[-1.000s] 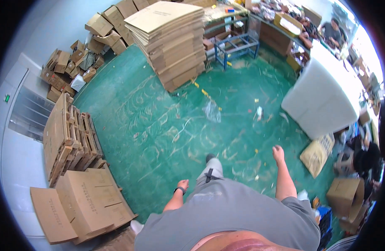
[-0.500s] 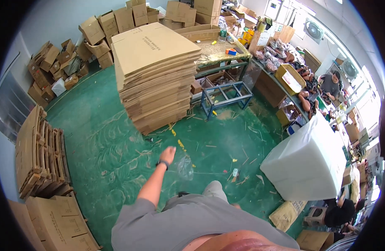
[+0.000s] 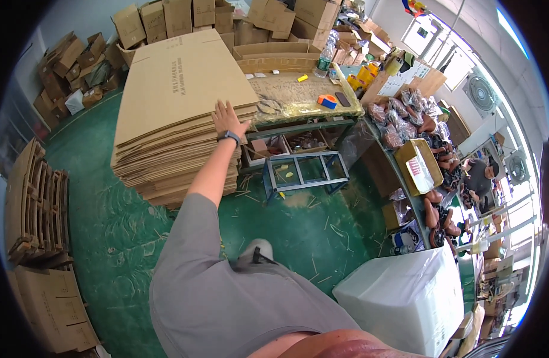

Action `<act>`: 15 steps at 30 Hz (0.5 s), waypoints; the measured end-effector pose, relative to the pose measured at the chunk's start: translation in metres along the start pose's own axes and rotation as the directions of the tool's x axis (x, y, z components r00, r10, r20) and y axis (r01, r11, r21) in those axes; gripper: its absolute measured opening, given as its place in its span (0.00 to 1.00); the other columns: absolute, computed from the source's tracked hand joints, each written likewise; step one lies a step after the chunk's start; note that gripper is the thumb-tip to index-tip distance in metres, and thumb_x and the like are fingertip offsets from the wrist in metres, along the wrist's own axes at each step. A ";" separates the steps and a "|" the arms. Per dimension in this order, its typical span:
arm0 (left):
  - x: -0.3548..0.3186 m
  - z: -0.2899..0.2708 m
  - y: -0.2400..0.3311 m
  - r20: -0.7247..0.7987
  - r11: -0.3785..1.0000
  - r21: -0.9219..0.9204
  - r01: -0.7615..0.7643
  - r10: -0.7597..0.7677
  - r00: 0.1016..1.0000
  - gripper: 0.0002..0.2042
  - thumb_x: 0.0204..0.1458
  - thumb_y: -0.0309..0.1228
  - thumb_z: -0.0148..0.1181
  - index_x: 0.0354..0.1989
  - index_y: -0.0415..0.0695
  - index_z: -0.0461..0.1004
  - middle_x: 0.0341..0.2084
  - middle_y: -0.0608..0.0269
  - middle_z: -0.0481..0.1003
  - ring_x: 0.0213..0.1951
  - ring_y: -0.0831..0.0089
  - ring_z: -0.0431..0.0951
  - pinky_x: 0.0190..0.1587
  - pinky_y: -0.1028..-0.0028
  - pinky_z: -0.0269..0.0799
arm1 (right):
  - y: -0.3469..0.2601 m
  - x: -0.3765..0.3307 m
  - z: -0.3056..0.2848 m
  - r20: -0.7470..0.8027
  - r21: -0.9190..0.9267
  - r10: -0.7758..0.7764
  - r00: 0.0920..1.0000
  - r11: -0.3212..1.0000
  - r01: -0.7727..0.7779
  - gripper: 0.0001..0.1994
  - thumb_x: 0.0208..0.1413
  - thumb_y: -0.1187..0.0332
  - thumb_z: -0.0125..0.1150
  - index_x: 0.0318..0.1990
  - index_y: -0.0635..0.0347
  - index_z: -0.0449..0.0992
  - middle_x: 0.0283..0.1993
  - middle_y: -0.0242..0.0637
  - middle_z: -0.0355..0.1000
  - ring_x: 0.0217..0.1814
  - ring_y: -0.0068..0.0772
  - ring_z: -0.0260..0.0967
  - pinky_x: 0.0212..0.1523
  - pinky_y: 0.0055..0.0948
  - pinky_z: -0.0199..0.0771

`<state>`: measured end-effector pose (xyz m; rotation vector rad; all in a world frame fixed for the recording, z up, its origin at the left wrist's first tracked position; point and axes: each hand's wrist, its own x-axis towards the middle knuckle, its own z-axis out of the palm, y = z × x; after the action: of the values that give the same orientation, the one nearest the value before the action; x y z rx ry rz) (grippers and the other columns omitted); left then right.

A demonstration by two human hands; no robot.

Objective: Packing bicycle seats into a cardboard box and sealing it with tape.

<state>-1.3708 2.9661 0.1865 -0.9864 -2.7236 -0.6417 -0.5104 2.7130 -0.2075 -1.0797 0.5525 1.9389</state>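
Note:
My left hand (image 3: 228,122), with a dark watch on its wrist, reaches forward with its fingers spread. It lies over the near right corner of a tall stack of flat cardboard sheets (image 3: 191,83). Whether the palm presses on the top sheet or hovers just above it I cannot tell. Nothing is held in it. My right hand is out of the picture. Right of the stack stands a workbench (image 3: 286,89) with a worn, yellowed top, carrying an orange and blue tape dispenser (image 3: 327,102), a dark phone-like slab (image 3: 343,99) and a plastic bottle (image 3: 323,62).
A blue metal frame (image 3: 307,173) stands on the green floor before the bench. A large white wrapped block (image 3: 406,298) is at the lower right. Wooden pallets (image 3: 38,209) line the left. Bagged brown items (image 3: 400,119) cover a side table, where another person (image 3: 480,176) sits.
I have come closer to the cardboard stack and the bench. My left hand has gone from a loosely closed shape over the floor to spread fingers at the stack's corner.

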 end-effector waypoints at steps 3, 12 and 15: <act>0.070 0.025 0.067 -0.014 0.993 0.104 -0.062 0.064 0.998 0.64 0.51 0.65 0.76 0.87 0.42 0.45 0.87 0.43 0.42 0.87 0.48 0.43 0.85 0.45 0.44 | -0.099 0.053 0.186 0.110 -0.800 -0.510 0.853 0.463 0.381 0.21 0.69 0.61 0.65 0.64 0.63 0.79 0.46 0.40 0.85 0.40 0.30 0.81 0.44 0.33 0.82; 0.115 0.145 0.070 -0.113 0.978 0.207 0.034 -0.010 0.994 0.53 0.52 0.65 0.73 0.77 0.36 0.66 0.78 0.38 0.64 0.79 0.44 0.62 0.81 0.44 0.54 | -0.119 0.117 0.676 0.576 -0.807 -0.123 0.808 -0.242 0.538 0.27 0.74 0.61 0.67 0.74 0.64 0.72 0.58 0.41 0.82 0.54 0.32 0.83 0.55 0.31 0.83; 0.101 0.133 0.093 -0.099 0.970 0.242 0.036 -0.012 0.995 0.51 0.51 0.61 0.76 0.76 0.38 0.67 0.76 0.39 0.67 0.77 0.44 0.64 0.79 0.46 0.58 | -0.100 0.149 0.785 0.533 -0.748 0.221 0.817 -0.328 0.577 0.28 0.75 0.61 0.65 0.75 0.66 0.71 0.63 0.43 0.81 0.59 0.34 0.82 0.60 0.33 0.83</act>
<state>-1.3906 3.1477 0.1301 -0.8419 -2.6517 -0.3364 -0.8483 3.3824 0.0873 -1.2083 -2.0473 1.8627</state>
